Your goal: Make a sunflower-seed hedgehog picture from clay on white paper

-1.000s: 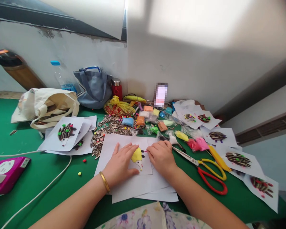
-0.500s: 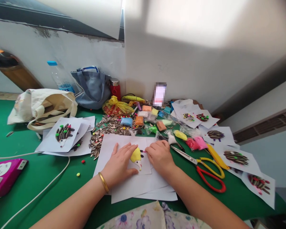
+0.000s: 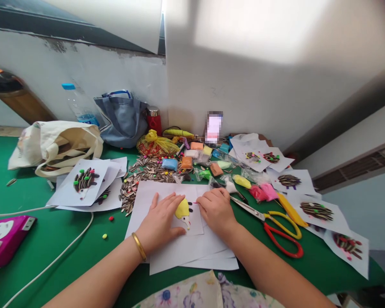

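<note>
A yellow clay hedgehog figure [image 3: 182, 208] with a white pointed snout and dark feet lies on white paper [image 3: 170, 256] in front of me. My left hand [image 3: 162, 220] rests flat on the paper at its left side, fingers spread, covering part of the figure. On the other side my right hand [image 3: 215, 209] is closed, with its fingertips close by the dark feet. A thin pink tip [image 3: 195, 203] pokes out from those fingertips; the rest of it is hidden, so its kind does not show.
Scissors [image 3: 268, 218] lie right of my right hand. Sunflower seeds [image 3: 147, 171], packets of coloured clay [image 3: 186, 162] and a yellow bag [image 3: 155, 145] spread behind the paper. Finished seed hedgehog pictures [image 3: 86, 182] lie left, others right. A white cable [image 3: 64, 248] crosses the left side.
Both hands stay nearly in place. The right fingertips may have shifted very slightly on the pink-tipped thing; the whole view has moved a little.
</note>
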Motion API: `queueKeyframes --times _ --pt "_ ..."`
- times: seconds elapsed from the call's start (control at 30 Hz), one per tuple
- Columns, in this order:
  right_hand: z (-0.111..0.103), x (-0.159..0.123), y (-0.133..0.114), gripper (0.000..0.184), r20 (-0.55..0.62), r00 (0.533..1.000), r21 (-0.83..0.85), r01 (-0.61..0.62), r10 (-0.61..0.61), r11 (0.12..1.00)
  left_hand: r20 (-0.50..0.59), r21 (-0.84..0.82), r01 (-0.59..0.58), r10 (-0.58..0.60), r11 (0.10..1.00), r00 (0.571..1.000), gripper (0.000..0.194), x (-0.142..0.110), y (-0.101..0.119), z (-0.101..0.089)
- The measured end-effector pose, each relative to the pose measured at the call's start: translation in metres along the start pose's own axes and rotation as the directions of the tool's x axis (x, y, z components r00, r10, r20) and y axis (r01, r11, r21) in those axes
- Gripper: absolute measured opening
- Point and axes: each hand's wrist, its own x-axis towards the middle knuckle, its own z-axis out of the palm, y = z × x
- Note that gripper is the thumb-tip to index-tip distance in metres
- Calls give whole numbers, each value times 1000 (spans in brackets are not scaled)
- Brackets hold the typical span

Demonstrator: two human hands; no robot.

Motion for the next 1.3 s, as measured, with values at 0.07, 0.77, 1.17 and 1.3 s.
queueKeyframes --times 0.07,0.77,1.17,1.3 --pt "2 1 0 11 4 1000 -4 10 -10 1000 3 0 1 -1 1000 1000 91 0 0 0" --pt "-6 -5 -1 13 18 1000 19 -17 17 1000 -2 -10 5 -5 1000 1000 87 0 2 -1" --pt "-4 -11 -9 10 57 997 54 42 -45 998 -13 -12 -3 3 1000 1000 86 -1 1 0" --pt "-1 -12 -9 10 66 996 14 59 -60 998 -20 -19 -9 9 1000 1000 86 -1 1 1"
